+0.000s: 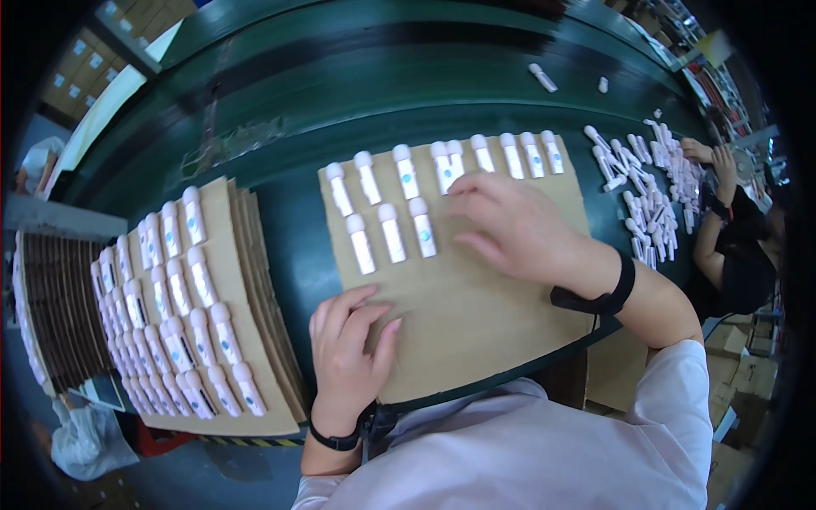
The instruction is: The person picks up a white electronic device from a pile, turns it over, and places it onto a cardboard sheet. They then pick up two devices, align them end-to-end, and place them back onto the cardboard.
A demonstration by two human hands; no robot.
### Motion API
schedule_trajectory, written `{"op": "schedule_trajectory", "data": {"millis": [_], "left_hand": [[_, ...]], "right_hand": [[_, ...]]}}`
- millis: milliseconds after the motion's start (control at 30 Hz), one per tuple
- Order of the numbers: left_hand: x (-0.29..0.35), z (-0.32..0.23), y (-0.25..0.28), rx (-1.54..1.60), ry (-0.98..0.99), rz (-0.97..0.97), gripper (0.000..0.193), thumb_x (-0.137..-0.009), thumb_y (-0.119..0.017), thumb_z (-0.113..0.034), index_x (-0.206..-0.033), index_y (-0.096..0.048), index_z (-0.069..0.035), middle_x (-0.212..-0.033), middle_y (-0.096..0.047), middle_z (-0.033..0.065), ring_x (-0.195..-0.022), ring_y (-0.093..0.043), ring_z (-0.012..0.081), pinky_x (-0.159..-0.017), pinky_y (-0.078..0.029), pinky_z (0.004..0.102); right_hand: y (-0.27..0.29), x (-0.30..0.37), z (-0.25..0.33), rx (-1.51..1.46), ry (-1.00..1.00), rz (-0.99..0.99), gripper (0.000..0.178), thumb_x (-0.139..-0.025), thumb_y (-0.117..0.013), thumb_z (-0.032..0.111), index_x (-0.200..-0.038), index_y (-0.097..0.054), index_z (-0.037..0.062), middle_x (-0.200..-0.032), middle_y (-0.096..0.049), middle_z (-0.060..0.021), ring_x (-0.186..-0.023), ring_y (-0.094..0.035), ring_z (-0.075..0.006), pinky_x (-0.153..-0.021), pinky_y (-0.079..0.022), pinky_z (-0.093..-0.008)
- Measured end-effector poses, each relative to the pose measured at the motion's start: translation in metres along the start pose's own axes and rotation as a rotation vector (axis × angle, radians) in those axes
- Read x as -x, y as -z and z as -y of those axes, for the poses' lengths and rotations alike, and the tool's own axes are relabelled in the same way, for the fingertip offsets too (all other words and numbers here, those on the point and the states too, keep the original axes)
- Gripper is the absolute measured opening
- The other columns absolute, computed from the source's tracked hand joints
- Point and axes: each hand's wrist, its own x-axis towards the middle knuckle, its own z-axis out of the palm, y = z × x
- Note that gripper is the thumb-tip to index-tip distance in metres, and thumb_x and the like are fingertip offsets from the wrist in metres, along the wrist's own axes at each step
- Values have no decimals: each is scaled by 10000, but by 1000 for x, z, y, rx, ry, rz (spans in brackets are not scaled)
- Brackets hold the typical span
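On a brown cardboard sheet (476,331) lie two rows of small pale-pink and white stick-shaped pieces with rounded heads, such as this second-row piece (422,228). My right hand (510,225) hovers over the sheet, its thumb apart from its bent fingers. Its fingertips come close to two adjoining pieces (444,167) in the far row and partly cover them; whether they touch cannot be made out. At the sheet's near left edge rests my left hand (348,348), fingers spread, holding nothing. Both wrists wear black bands.
At left, a stack of cardboard sheets (246,255) carries several rows of similar pieces. A loose heap of them (650,204) lies on the green belt (382,85) at right, beside another person's hands (718,161). Two stray pieces lie farther back. More people appear at far left.
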Motion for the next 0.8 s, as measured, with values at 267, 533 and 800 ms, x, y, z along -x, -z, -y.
{"op": "schedule_trajectory", "data": {"millis": [267, 533, 800], "left_hand": [[1, 2, 2, 9, 0, -12, 184, -711, -742, -32, -864, -642, -55, -1012, -652, 99, -888, -597, 294, -803, -438, 401], [-3, 2, 2, 70, -63, -41, 156, -714, -727, -13, -838, -638, -45, -965, -662, 110, -822, -601, 297, -740, -467, 384], [11, -7, 11, 66, -74, -59, 141, -726, -718, -9, -837, -635, -35, -963, -668, 118, -811, -603, 298, -716, -480, 373]], "right_hand": [[63, -6, -129, 117, -472, -19, 262, -839, -692, 126, -1075, -608, 47, -1076, -593, -110, -950, -594, -246, -850, -497, -351], [64, -40, -264, 348, -688, 75, 283, -847, -700, 175, -1083, -640, 30, -1006, -646, -132, -897, -613, -261, -837, -506, -348], [60, -44, -244, 142, -781, 83, 297, -850, -705, 168, -1094, -637, 14, -831, -675, -91, -808, -631, -193, -782, -513, -299]]}}
